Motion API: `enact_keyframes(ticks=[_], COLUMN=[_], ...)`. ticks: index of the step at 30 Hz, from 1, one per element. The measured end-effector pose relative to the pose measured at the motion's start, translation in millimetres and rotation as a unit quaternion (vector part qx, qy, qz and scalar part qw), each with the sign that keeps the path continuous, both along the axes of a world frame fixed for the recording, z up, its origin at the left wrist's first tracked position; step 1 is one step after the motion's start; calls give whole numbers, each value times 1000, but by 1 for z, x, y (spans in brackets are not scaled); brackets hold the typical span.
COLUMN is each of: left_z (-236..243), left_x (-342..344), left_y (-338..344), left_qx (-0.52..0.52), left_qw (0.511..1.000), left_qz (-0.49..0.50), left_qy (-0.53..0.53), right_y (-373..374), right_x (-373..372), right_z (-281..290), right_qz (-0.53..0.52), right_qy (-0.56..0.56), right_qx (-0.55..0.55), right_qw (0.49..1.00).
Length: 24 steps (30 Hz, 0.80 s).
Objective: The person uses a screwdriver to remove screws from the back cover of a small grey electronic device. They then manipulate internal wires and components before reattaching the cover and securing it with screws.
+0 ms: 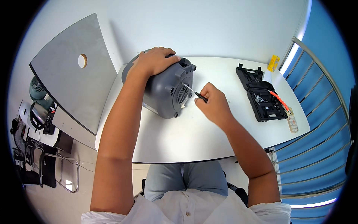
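A dark grey, rounded household appliance (158,93) lies on its side on the white table (209,142). Its underside, with a round slotted vent (182,94) and small feet, faces right. My left hand (156,61) rests on top of the appliance, fingers stretched out and spread over its curved side. In my right hand (215,103) is a screwdriver (201,97), gripped by its black handle. The thin metal shaft slants up and left, and its tip meets the underside near the upper edge of the vent. Whether a screw sits at the tip is too small to tell.
To the right lies an unfolded black tool case (263,99) with an orange flexible shaft (279,100) across it. A patterned phone case (292,121) and a yellow object (273,63) are nearby. A grey partition (74,71) borders the left; metal railing (317,112) borders the right.
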<state>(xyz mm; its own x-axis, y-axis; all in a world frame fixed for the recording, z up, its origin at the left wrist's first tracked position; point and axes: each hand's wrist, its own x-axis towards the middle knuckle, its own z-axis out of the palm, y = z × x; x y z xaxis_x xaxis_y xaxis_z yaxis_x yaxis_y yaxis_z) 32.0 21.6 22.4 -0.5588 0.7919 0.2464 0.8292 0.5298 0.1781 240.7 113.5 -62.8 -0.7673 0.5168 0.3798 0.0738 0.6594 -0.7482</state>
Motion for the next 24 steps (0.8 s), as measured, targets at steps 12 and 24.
enact_keyframes(ticks=[12, 24], left_z=[8, -4], left_x=[5, -1], left_y=[-1, -1], left_qx=[-27, 7], left_qw=[999, 1000], left_qz=[21, 9], left_qy=[-28, 6], right_y=[4, 18], right_x=[-5, -7], right_z=[-26, 2], right_qz=[-140, 17], right_qy=[59, -79], right_qx=[470, -42], right_qw=[869, 996])
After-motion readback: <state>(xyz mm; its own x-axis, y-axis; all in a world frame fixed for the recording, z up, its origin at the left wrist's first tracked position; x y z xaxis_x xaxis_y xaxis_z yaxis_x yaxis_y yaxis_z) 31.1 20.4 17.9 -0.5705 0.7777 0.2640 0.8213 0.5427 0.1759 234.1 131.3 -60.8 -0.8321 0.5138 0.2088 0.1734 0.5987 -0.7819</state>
